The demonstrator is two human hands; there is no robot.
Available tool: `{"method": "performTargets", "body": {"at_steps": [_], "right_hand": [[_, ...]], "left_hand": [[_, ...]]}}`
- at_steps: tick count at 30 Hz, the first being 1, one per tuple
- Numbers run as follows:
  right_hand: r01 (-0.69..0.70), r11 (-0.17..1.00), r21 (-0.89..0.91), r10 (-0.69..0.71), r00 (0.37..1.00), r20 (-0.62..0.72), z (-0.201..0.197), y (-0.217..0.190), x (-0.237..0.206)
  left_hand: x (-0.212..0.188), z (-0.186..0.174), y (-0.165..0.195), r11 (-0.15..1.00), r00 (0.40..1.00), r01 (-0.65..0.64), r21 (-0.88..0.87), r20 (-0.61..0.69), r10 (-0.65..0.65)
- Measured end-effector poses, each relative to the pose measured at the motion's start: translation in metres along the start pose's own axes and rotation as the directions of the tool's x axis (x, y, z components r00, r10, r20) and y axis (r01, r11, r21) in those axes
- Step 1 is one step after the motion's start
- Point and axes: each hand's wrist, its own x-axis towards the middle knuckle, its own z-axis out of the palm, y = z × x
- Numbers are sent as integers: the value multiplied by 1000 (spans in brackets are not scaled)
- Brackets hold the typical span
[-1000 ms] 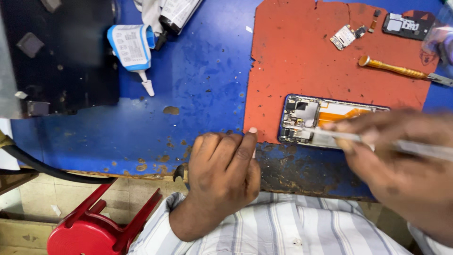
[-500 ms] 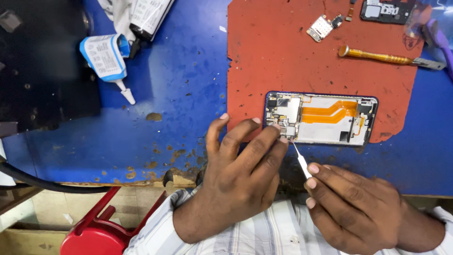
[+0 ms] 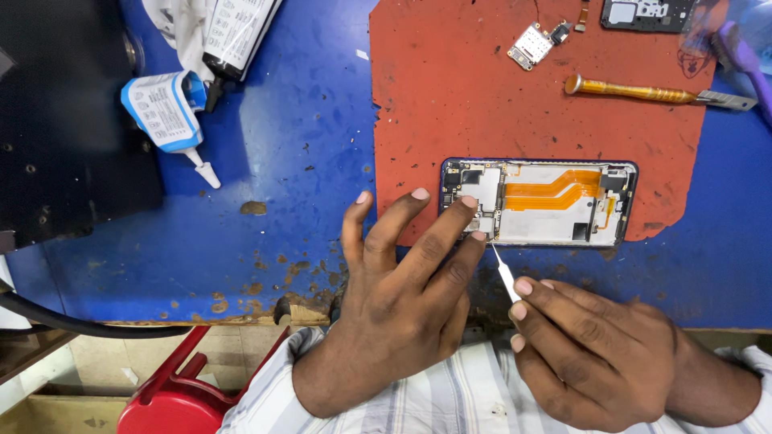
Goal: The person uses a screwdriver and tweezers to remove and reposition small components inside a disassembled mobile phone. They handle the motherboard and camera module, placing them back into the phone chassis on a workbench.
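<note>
The opened phone [image 3: 539,202] lies back-side up at the centre right of the head view, on the lower edge of a red mat [image 3: 482,104] that covers part of the blue table [image 3: 305,161]. Its circuit board and an orange ribbon cable [image 3: 555,191] are bare.

The left hand [image 3: 402,297] is spread flat, its fingertips [image 3: 470,202] pressing the phone's left end. The right hand [image 3: 587,345], in the lower right, is pinched shut on thin white tweezers [image 3: 505,273] whose tip meets the phone's lower left corner, just beside the left fingertips.

As I judge it, the main risk is a slip of that tip: too much push could send it across the board, scratching parts or nicking the ribbon cable. The steadying fingers are close enough to be jabbed. The phone overhangs the mat's edge, so uneven pressure might skate it sideways.

In the upper right, a small loose board [image 3: 531,45] and an orange-handled tool [image 3: 635,92] lie on the mat; a glue bottle [image 3: 165,112] lies in the upper left, well apart.
</note>
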Motion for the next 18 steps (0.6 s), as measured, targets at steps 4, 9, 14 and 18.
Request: {"method": "performTargets", "body": {"at_steps": [4, 9, 14, 18], "right_hand": [[-46, 997, 67, 43, 998, 42, -2, -3, -11], [-565, 816, 124, 541, 821, 182, -14, -21, -35], [-753, 657, -36, 754, 656, 32, -15, -17, -40], [-688, 720, -88, 693, 715, 87, -16, -12, -18]], "left_hand": [[-1, 0, 0, 1000, 1000, 2, -2, 9, -2], [-2, 2, -1, 1000, 1000, -3, -22, 16, 4], [-3, 5, -3, 999, 1000, 7, -48, -3, -8], [-4, 3, -4, 999, 1000, -3, -49, -6, 3]]}}
